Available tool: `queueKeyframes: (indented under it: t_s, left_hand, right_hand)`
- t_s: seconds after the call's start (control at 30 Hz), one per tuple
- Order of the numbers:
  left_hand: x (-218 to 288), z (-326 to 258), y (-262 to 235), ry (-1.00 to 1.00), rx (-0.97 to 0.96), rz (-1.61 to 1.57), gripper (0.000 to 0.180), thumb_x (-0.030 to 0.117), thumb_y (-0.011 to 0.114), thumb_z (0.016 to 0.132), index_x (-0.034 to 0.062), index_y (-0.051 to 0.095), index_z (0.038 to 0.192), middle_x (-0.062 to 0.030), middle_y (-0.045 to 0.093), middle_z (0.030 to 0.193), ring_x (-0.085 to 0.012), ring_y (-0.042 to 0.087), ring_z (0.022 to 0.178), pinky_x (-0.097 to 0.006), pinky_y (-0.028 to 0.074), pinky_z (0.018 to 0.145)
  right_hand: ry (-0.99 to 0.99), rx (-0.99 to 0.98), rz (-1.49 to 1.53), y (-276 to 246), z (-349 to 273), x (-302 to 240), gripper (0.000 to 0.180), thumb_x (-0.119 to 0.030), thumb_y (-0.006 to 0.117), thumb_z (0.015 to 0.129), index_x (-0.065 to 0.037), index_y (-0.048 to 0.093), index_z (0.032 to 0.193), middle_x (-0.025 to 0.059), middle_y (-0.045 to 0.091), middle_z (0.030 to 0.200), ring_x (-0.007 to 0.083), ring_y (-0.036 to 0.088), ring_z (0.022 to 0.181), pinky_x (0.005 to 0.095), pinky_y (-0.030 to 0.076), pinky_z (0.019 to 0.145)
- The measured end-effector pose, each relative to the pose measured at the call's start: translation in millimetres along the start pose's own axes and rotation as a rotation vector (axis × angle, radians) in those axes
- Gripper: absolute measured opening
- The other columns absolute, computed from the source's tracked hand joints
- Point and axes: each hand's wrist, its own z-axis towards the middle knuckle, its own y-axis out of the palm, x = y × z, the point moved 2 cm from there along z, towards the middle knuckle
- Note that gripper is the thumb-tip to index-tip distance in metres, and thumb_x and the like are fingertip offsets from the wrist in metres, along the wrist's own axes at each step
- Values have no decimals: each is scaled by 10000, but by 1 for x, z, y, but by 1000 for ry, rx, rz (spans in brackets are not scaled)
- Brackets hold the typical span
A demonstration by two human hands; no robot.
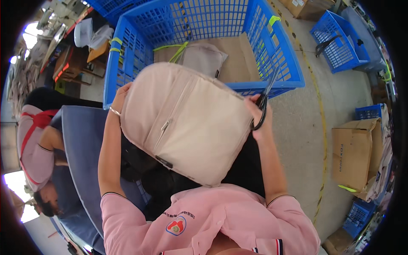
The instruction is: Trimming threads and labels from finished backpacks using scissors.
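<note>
A pale beige-pink backpack [199, 123], rounded at one end, is held up in front of my body. A zipper runs across its face, with a metal puller hanging from it, and a small black piece sits on its lower left edge. My left hand [122, 97] grips the left edge, its fingers partly hidden behind the fabric. At the right edge, my right hand [260, 117] pinches the backpack and also carries scissors [264, 106] with black handles, their blades pointing up and away. Inside the large blue plastic crate [204, 19] just beyond lies a similar beige-pink piece [203, 59].
Cardboard lines the crate, and yellow-green straps are tied to its sides. At the left, a co-worker [40, 148] in pink with a red strap is beside a blue-grey panel [85, 148]. A blue basket [340, 46] and a cardboard box [350, 155] stand at the right.
</note>
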Motion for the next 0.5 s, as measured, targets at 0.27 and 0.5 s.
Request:
queueKeyframes:
  t_s: [0.27,0.5]
  left_hand:
    - [121,4,92,327,148,239,351,278,542,1005,38,638,1243,-27,660,1137,-107,581,1049,-254,456,894]
    - [144,38,180,381,-325,589,205,162,674,903,39,722,1059,-4,673,979,-89,580,932,-235,445,851]
  right_hand:
    - [36,76,131,-7,-29,4,257,-106,764,815,-38,565,964,31,630,948,114,577,880,271,454,823]
    - [-93,-125,-305,-23,-22,-15,294,-167,755,842,-29,563,1016,31,615,945,95,551,852,259,458,772]
